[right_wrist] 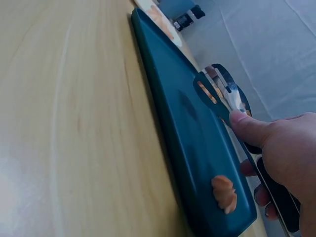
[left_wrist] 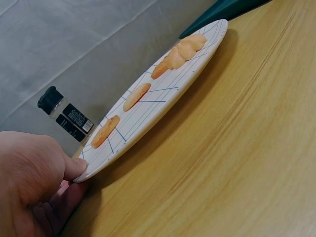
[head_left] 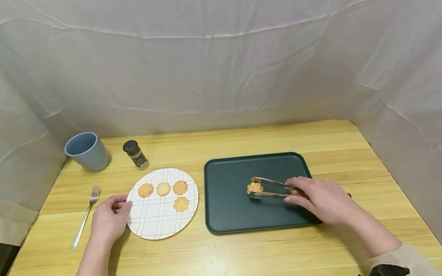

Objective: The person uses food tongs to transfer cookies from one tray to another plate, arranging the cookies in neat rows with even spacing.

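Observation:
My left hand [head_left: 109, 219] pinches the left rim of a round white plate [head_left: 152, 220] with a line pattern, thumb on top and fingers beneath. On the plate lie three round cookies in a row and one flower-shaped cookie [head_left: 181, 204] below them. My right hand [head_left: 326, 197] grips metal serving tongs [right_wrist: 224, 91] with slotted ends and dark handles. Between the tong ends, over the dark green tray [head_left: 231, 212], is a ridged cookie [head_left: 255, 187]. Another ridged cookie [right_wrist: 224, 193] lies on the tray in the right wrist view; the right hand hides it from the head camera.
A blue-grey cup [head_left: 94, 155] stands at the back left, with a black-capped spice jar [head_left: 137, 157] to its right. Left of the left hand, a fork [head_left: 85, 223] lies on the wooden table [head_left: 205, 267]. Pale cloth hangs behind and at both sides.

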`<state>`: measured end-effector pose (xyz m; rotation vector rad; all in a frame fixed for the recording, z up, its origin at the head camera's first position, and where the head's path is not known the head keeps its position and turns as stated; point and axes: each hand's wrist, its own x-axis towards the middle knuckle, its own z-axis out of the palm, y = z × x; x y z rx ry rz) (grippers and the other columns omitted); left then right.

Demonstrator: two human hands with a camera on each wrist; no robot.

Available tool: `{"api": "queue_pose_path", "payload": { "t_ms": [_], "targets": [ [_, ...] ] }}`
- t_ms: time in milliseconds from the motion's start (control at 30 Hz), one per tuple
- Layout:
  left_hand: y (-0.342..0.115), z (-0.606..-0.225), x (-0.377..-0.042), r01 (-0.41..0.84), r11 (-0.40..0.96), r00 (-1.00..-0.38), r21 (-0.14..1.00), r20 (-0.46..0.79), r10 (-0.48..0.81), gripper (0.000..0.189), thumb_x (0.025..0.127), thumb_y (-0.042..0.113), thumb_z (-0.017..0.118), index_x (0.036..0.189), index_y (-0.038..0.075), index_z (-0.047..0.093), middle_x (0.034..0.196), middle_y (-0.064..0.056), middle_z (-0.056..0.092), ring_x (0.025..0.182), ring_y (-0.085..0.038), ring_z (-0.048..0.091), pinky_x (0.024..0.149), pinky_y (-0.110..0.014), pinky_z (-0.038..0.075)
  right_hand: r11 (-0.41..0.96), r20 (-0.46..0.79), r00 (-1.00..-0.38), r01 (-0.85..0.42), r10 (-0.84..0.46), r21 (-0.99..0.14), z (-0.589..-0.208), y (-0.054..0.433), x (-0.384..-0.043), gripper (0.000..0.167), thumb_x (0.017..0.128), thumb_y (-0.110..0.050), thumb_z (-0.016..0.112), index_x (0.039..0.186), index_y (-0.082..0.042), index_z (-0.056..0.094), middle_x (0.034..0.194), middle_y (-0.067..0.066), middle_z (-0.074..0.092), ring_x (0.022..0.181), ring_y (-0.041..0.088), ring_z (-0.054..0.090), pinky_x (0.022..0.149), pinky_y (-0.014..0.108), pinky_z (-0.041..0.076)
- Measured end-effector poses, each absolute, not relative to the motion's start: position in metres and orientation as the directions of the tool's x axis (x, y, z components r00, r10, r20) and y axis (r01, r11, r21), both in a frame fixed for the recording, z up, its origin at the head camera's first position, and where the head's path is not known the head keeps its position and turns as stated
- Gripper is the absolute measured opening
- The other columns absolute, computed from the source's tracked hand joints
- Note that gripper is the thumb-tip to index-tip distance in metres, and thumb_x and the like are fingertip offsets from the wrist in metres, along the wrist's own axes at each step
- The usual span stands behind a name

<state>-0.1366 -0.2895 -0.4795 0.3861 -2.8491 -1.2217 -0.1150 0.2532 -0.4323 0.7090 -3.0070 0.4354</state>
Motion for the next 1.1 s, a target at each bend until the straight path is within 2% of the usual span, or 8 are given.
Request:
{"api": "queue_pose_path", "payload": {
  "t_ms": [133,233,333,433,567,700,800,1100],
  "targets": [
    [-0.289,-0.479,-0.137,-0.222,0.660,-0.969,0.718,-0.087,-0.232,0.038,0.108,0.024,0.060,0.133,-0.003,0.065,0.115,-0.019,0.066,0.102,-0.031,0.061,0.083,-0.040,0.045,0.851,0.099,-0.888,-0.460,-0.450,-0.255,-0.427,0.248,-0.118,0.048,0.102,-0.055,0.065,0.134,-0.019,0.068,0.090,-0.018,0.057,0.071,0.003,0.052,0.060,0.029,0.042],
    [-0.289,-0.479,-0.136,-0.222,0.658,-0.969,0.720,-0.087,-0.231,0.038,0.108,0.024,0.060,0.133,-0.003,0.065,0.115,-0.020,0.066,0.101,-0.032,0.061,0.083,-0.040,0.045,0.844,0.111,-0.880,-0.475,-0.462,-0.249,-0.423,0.243,-0.120,0.047,0.102,-0.054,0.067,0.133,-0.020,0.069,0.089,-0.019,0.057,0.071,0.001,0.052,0.059,0.028,0.043],
    [-0.289,-0.479,-0.136,-0.223,0.657,-0.969,0.720,-0.089,-0.231,0.038,0.108,0.024,0.060,0.133,-0.004,0.065,0.115,-0.020,0.066,0.101,-0.032,0.061,0.083,-0.040,0.046,0.838,0.113,-0.873,-0.487,-0.474,-0.245,-0.419,0.237,-0.123,0.048,0.102,-0.054,0.066,0.134,-0.019,0.069,0.095,-0.014,0.064,0.074,0.003,0.055,0.060,0.030,0.044],
    [-0.289,-0.479,-0.137,-0.224,0.657,-0.968,0.720,-0.089,-0.233,0.038,0.108,0.023,0.060,0.134,-0.004,0.065,0.115,-0.020,0.066,0.101,-0.032,0.061,0.083,-0.040,0.046,0.839,0.108,-0.869,-0.495,-0.484,-0.227,-0.416,0.231,-0.126,0.050,0.102,-0.055,0.065,0.137,-0.018,0.068,0.112,-0.006,0.071,0.082,0.009,0.063,0.064,0.035,0.049],
    [-0.290,-0.480,-0.137,-0.224,0.656,-0.968,0.721,-0.086,-0.235,0.038,0.108,0.024,0.060,0.134,-0.004,0.065,0.115,-0.020,0.066,0.102,-0.032,0.060,0.083,-0.041,0.046,0.835,0.112,-0.860,-0.510,-0.498,-0.208,-0.411,0.223,-0.129,0.052,0.103,-0.056,0.063,0.138,-0.018,0.068,0.127,0.002,0.072,0.086,0.014,0.069,0.068,0.038,0.053],
    [-0.290,-0.479,-0.138,-0.228,0.655,-0.968,0.721,-0.093,-0.235,0.038,0.108,0.025,0.059,0.134,-0.003,0.064,0.116,-0.019,0.065,0.102,-0.031,0.060,0.084,-0.041,0.046,0.822,0.114,-0.848,-0.529,-0.517,-0.212,-0.408,0.214,-0.131,0.052,0.103,-0.056,0.063,0.138,-0.018,0.067,0.111,-0.005,0.072,0.070,0.007,0.059,0.061,0.033,0.047],
    [-0.290,-0.480,-0.138,-0.227,0.654,-0.968,0.722,-0.095,-0.231,0.038,0.108,0.025,0.059,0.134,-0.003,0.064,0.116,-0.019,0.065,0.103,-0.031,0.060,0.084,-0.040,0.046,0.814,0.112,-0.841,-0.541,-0.530,-0.212,-0.406,0.206,-0.133,0.052,0.102,-0.056,0.064,0.138,-0.018,0.067,0.097,-0.011,0.066,0.063,0.003,0.050,0.057,0.029,0.042],
    [-0.291,-0.481,-0.138,-0.223,0.654,-0.969,0.723,-0.087,-0.233,0.037,0.108,0.024,0.059,0.134,-0.003,0.065,0.116,-0.019,0.066,0.102,-0.032,0.060,0.084,-0.040,0.046,0.793,0.100,-0.821,-0.570,-0.563,-0.216,-0.401,0.180,-0.138,0.052,0.103,-0.058,0.061,0.138,-0.019,0.067,0.089,-0.015,0.058,0.062,0.004,0.047,0.055,0.028,0.039]
  ]
}}
